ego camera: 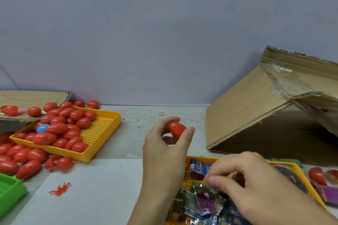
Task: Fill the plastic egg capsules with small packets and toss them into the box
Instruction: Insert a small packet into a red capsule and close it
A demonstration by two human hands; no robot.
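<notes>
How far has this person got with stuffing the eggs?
Done: cannot be judged, since the cardboard box hides its inside. In hand: the left hand holds a red egg capsule, while the right hand picks a packet from the yellow tray. Left: a pile of red eggs waits.

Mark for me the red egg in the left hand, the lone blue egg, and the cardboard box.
red egg [177,130], head view, on its shell between the fingertips.
blue egg [42,128], head view, on its visible top.
cardboard box [243,107], head view, on its sloping flap.
</notes>
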